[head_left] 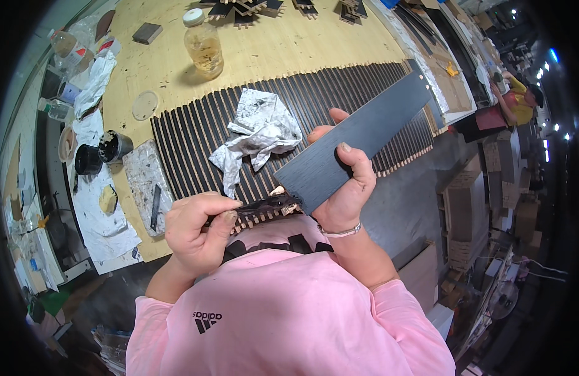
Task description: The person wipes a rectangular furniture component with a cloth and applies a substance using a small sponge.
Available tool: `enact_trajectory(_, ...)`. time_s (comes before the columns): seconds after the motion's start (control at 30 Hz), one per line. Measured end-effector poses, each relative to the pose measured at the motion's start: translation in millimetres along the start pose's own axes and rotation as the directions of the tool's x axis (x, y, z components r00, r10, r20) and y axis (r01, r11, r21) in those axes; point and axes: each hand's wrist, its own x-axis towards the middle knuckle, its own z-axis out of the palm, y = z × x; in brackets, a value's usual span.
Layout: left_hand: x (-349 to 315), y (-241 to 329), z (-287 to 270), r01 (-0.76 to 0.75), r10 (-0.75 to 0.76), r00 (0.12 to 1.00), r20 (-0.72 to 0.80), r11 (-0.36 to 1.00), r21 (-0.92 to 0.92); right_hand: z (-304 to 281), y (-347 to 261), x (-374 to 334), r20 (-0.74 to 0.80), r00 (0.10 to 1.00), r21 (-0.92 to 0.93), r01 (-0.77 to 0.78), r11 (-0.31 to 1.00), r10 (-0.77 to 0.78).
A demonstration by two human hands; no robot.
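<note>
My right hand (347, 188) grips a long, flat dark grey wooden board (364, 138), thumb on its face and fingers round the far edge. The board slants up to the right. In my left hand (205, 230), pinched between thumb and fingers, is a narrow, glossy black-stained tool (264, 205); its exact kind I cannot make out. The tool's far end meets the board's lower left end. Beneath both hands lies a long row of dark strips (195, 135) with pale wood edges, packed side by side. A crumpled, black-stained white cloth (264, 128) rests on them.
A capped jar of yellowish liquid (203, 50) stands behind the strips, near a round lid (145, 105). Black-stained cups (114, 146) and a smeared board (145, 178) are at the left. Dark wood pieces (242, 9) lie at the back. A person (515, 100) is far right.
</note>
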Motion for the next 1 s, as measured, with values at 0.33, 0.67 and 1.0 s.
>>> enact_trajectory(0.33, -1.3, -1.7, 3.1, -0.043, 0.044, 0.999, -0.032, 0.999, 0.015, -1.0, 0.5, -1.9, -0.006, 0.999, 0.015, 0.051, 0.999, -0.051)
enact_trajectory(0.67, -5.1, -1.9, 6.3, -0.132, 0.136, 0.989, -0.061, 0.99, 0.057, 3.2, -1.7, -5.0, -0.031, 0.997, -0.025, 0.068, 0.997, -0.069)
enact_trajectory(1.0, -6.4, -5.3, 8.0, -0.232, 0.238, 0.97, -0.046, 0.967, 0.107, 3.5, -3.8, -8.3, -0.032, 0.995, 0.032, 0.094, 0.995, -0.093)
